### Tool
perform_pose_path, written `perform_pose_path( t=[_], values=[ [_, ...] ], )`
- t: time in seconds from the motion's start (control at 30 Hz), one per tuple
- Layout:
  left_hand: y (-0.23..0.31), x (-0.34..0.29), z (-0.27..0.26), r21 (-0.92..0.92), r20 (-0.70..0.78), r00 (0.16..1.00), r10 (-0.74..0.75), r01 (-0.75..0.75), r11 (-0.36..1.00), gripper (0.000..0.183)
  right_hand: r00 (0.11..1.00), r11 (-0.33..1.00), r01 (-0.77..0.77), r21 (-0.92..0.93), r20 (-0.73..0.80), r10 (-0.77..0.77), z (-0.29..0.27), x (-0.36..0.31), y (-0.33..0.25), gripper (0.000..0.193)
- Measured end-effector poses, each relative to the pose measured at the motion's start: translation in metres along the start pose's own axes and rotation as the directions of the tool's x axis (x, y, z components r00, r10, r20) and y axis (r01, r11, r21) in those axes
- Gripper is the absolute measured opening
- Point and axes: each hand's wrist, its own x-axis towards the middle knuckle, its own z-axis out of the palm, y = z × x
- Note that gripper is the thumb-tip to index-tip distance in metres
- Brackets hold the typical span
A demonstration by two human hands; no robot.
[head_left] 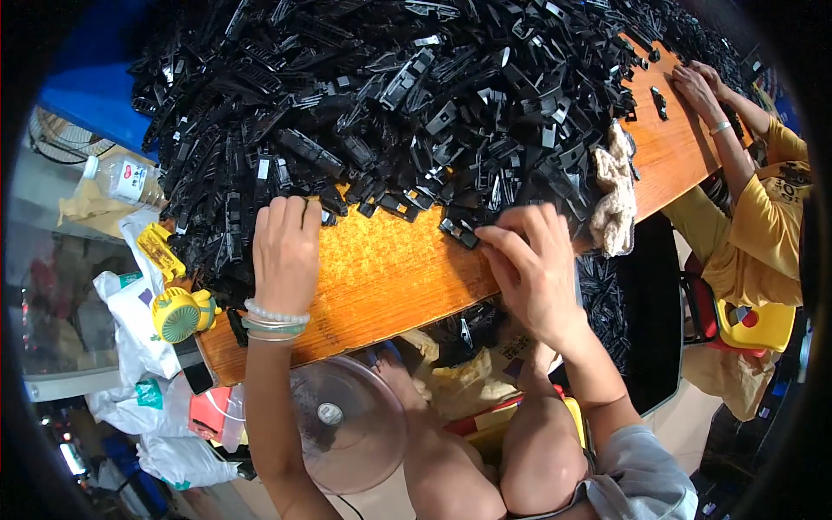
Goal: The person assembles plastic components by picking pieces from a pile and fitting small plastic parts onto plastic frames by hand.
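Observation:
A large heap of black plastic parts [399,104] covers the far side of the wooden table [381,286]. My right hand [533,269] reaches in from the right, thumb and forefinger closed on the end of a small black plastic part [459,230] at the heap's near edge. On the left, my left hand [286,251] is at the heap's edge with its fingers curled down. Its fingertips are hidden, so what they hold, if anything, does not show. A small black piece [327,217] lies beside those fingers. Bracelets circle my left wrist.
A crumpled beige cloth [614,191] lies right of the heap. Left are a yellow-green fan [182,314], a plastic bottle [126,179] and white bags [130,321]. A clear round lid [347,425] is below the table. Another person's hands [700,91] rest at the table's far right.

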Motion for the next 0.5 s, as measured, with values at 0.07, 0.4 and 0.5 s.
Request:
perform_pose_path(
  t=[0.07,0.4,0.5],
  values=[
    [0.005,0.004,0.003,-0.053,-0.014,0.999,0.044,-0.044,0.998,0.028,0.997,0.998,0.05,-0.039,0.056,-0.048,0.0,0.007,0.005,0.02],
    [0.078,-0.042,-0.031,-0.437,0.099,0.986,-0.135,0.165,0.884,0.024,0.992,0.996,0.086,-0.038,-0.09,-0.089,0.023,0.004,-0.007,0.024],
    [0.084,-0.05,-0.019,-0.552,0.024,0.971,-0.239,0.213,0.806,0.021,0.991,0.902,0.071,0.425,-0.134,-0.015,0.025,0.006,-0.009,0.025]
  ],
)
